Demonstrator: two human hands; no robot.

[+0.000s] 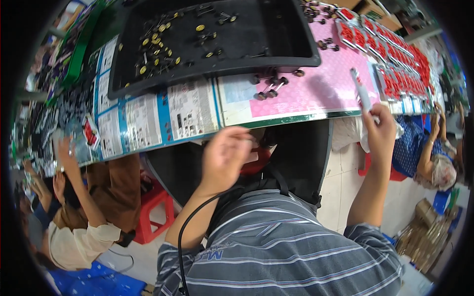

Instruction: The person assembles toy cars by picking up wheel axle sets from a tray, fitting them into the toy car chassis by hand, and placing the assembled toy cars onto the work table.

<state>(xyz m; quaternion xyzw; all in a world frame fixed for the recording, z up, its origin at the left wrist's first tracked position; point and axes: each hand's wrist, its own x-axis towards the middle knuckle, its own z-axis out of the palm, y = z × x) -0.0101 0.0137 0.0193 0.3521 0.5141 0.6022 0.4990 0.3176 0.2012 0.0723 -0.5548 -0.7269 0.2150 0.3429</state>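
My right hand (380, 121) is raised at the table's front edge on the right. Its thumb and fingers pinch the lower end of a slim white-and-red part (363, 93), which stands tilted above the pink sheet. My left hand (226, 157) is just in front of the table edge, near the middle. Its fingers are curled together and a little blurred; whether anything small is between them does not show. Nearest to it on the table lie several black toy wheels on metal axles (271, 88).
A large black tray (212, 74) holds scattered wheel axles with yellow hubs. Pink bubble sheet (316, 96) covers the table's right part, with rows of red-and-white parts (395, 54) beyond. Co-workers' hands (66, 153) work at the left. Red stools (154, 212) stand below.
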